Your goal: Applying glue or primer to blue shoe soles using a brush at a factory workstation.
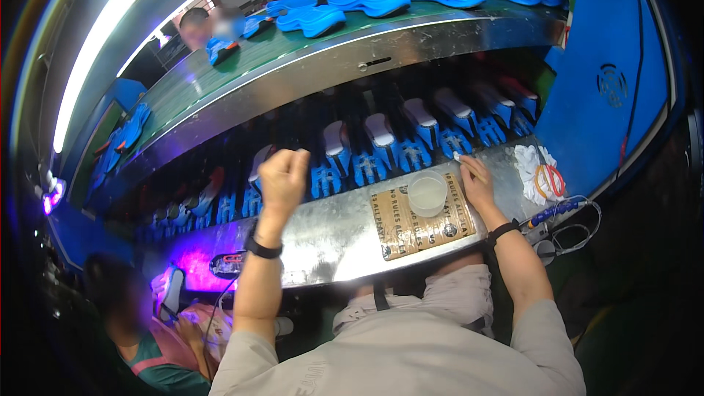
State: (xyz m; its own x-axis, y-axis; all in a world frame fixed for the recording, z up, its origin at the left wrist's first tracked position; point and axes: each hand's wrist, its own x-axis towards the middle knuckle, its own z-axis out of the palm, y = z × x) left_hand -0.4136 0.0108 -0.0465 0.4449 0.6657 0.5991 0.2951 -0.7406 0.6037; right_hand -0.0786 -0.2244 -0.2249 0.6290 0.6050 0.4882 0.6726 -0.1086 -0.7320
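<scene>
My left hand [282, 180] is raised in a closed fist in front of a row of shoe soles [379, 130] with pale tops, which sit on blue stands [414, 155]. Whatever its fingers hold, if anything, is hidden. Close to the ledge, my right hand [477, 182] pinches a small white piece [457, 155] between its fingertips; its kind is too small to make out. Just left of that hand, a translucent round cup [427, 194] stands on a brown printed cardboard piece [392, 238] on the metal ledge [323, 249].
Above runs a green belt [257, 66] carrying several blue shoe-shaped pieces [312, 20]. White cloth [528, 169], an orange ring [550, 180] and a blue coiled hose [554, 213] lie at right. A co-worker [154, 337] sits lower left, near a shoe [172, 290].
</scene>
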